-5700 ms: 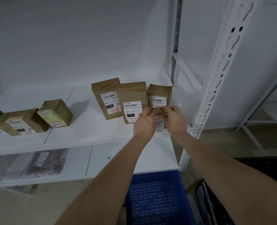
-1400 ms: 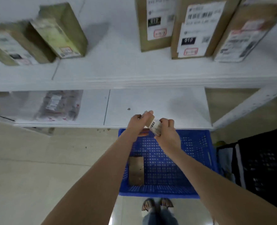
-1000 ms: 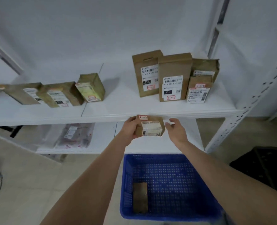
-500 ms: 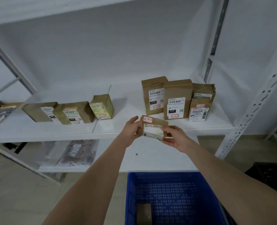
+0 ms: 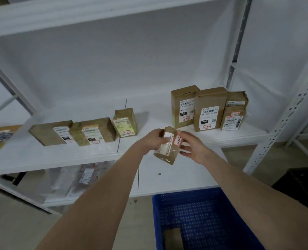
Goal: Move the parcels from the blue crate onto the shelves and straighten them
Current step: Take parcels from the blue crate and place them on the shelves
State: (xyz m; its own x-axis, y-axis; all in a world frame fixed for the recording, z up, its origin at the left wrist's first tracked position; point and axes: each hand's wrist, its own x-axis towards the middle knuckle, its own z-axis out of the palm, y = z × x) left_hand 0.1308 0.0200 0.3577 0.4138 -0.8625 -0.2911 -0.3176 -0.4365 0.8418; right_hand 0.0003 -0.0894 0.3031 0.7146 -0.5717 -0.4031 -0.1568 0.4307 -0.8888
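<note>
A small brown parcel (image 5: 168,147) with a white label and a red-framed sticker hangs tilted in front of the middle shelf (image 5: 63,152). My left hand (image 5: 152,139) grips its left side. My right hand (image 5: 193,146) touches its right side with spread fingers. The blue crate (image 5: 203,219) stands on the floor below, with one brown parcel (image 5: 174,238) lying in it. Several labelled parcels (image 5: 208,110) stand upright at the shelf's right, and three more parcels (image 5: 88,131) sit at its left.
A white perforated shelf post (image 5: 283,120) rises at the right. The lower shelf (image 5: 176,179) holds a clear bagged packet (image 5: 85,176) at the left. A dark bin (image 5: 304,184) sits at the far right on the floor. An upper shelf (image 5: 95,13) runs overhead.
The parcel came up out of the crate to shelf height and has turned from flat to tilted on end. My right hand's fingers have loosened and spread.
</note>
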